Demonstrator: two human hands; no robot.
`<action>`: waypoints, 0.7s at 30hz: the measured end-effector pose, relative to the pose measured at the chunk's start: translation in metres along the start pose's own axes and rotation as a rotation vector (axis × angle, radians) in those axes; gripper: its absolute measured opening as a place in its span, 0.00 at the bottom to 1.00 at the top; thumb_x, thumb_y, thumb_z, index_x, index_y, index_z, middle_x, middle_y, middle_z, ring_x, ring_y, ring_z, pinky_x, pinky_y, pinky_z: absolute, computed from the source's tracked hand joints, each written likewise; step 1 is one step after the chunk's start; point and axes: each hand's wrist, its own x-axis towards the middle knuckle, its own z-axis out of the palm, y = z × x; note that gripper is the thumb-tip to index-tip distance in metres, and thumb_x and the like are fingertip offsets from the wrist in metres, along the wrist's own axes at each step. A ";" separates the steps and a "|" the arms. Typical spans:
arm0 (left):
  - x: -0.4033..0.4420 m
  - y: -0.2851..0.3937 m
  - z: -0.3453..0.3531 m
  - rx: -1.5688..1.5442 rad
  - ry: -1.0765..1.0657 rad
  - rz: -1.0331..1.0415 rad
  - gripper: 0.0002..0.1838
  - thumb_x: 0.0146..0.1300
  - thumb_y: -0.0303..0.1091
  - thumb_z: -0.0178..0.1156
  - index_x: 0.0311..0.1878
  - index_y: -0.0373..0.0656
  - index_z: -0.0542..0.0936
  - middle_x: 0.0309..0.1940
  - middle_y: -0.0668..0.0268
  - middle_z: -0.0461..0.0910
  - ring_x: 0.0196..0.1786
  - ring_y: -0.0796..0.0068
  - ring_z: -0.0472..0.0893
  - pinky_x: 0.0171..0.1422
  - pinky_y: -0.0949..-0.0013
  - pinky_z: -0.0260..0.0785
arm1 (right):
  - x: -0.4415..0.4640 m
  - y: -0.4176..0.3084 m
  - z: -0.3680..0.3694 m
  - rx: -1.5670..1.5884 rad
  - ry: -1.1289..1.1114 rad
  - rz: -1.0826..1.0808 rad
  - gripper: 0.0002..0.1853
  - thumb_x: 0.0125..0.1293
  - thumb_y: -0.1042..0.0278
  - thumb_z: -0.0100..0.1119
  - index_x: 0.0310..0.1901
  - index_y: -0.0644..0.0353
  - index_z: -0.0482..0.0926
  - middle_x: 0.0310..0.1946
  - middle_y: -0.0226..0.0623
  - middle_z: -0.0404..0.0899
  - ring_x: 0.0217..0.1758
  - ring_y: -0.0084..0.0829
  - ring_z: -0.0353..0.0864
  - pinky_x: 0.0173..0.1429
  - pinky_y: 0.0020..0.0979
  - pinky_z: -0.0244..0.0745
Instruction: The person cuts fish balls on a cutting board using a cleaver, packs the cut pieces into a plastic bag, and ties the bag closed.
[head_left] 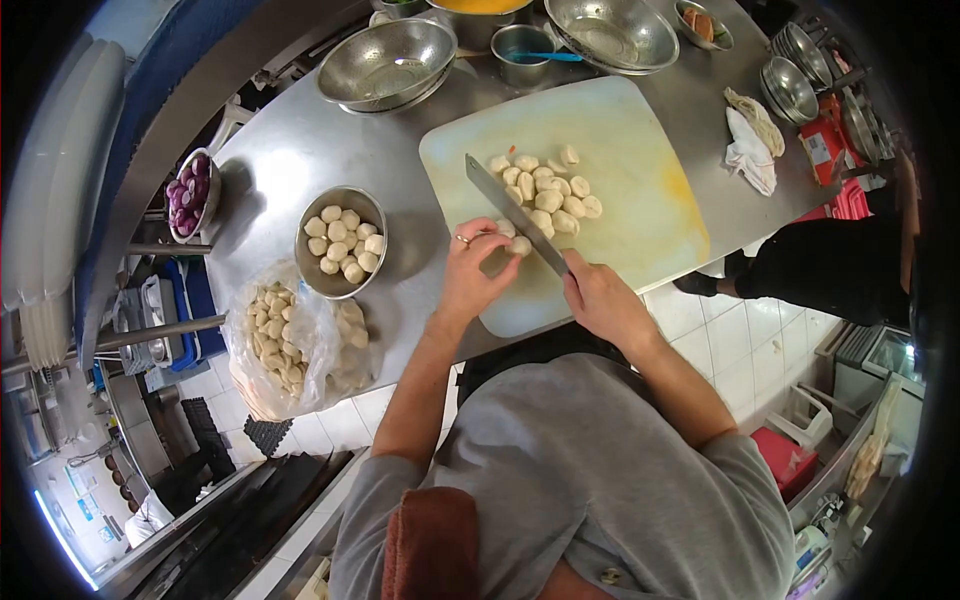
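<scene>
While left hand (474, 268) pinches pale round ball (519, 246) in grip, right hand (604, 300) wraps grip round long steel knife (516, 214).

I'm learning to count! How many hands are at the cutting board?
2. The left hand pinches a white ball; the right hand holds the knife. None looks hidden there.

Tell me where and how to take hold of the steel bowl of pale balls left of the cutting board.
Best grip the steel bowl by its rim on the side facing the cutting board, coming from above. It stands upright, and its raised wall should suit a pinch; bare tabletop lies there, while the plastic bag crowds the near-left side.
</scene>
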 end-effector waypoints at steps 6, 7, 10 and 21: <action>0.000 0.000 0.002 0.034 0.015 0.005 0.14 0.47 0.29 0.74 0.39 0.45 0.83 0.49 0.63 0.77 0.53 0.60 0.77 0.57 0.60 0.72 | -0.011 -0.023 -0.023 0.002 -0.005 0.017 0.14 0.68 0.76 0.53 0.53 0.69 0.68 0.26 0.58 0.80 0.33 0.58 0.83 0.39 0.53 0.77; -0.001 0.000 0.003 0.030 0.029 0.006 0.15 0.47 0.29 0.74 0.39 0.45 0.82 0.48 0.63 0.78 0.53 0.60 0.77 0.57 0.60 0.72 | -0.014 -0.027 -0.028 -0.018 -0.040 0.021 0.14 0.68 0.76 0.53 0.54 0.69 0.68 0.27 0.58 0.81 0.33 0.58 0.83 0.39 0.53 0.77; 0.002 0.001 0.002 0.033 0.032 0.030 0.15 0.46 0.28 0.73 0.39 0.45 0.82 0.47 0.63 0.78 0.52 0.59 0.77 0.57 0.59 0.72 | -0.027 -0.031 -0.037 -0.056 -0.112 0.022 0.16 0.69 0.76 0.52 0.56 0.69 0.67 0.29 0.58 0.81 0.34 0.58 0.83 0.39 0.52 0.78; 0.003 0.004 0.004 0.043 0.071 0.040 0.14 0.44 0.25 0.72 0.36 0.43 0.82 0.45 0.64 0.80 0.52 0.58 0.78 0.56 0.58 0.74 | -0.039 -0.034 -0.039 -0.109 -0.204 0.049 0.19 0.68 0.75 0.52 0.59 0.69 0.66 0.33 0.59 0.82 0.35 0.59 0.84 0.40 0.51 0.80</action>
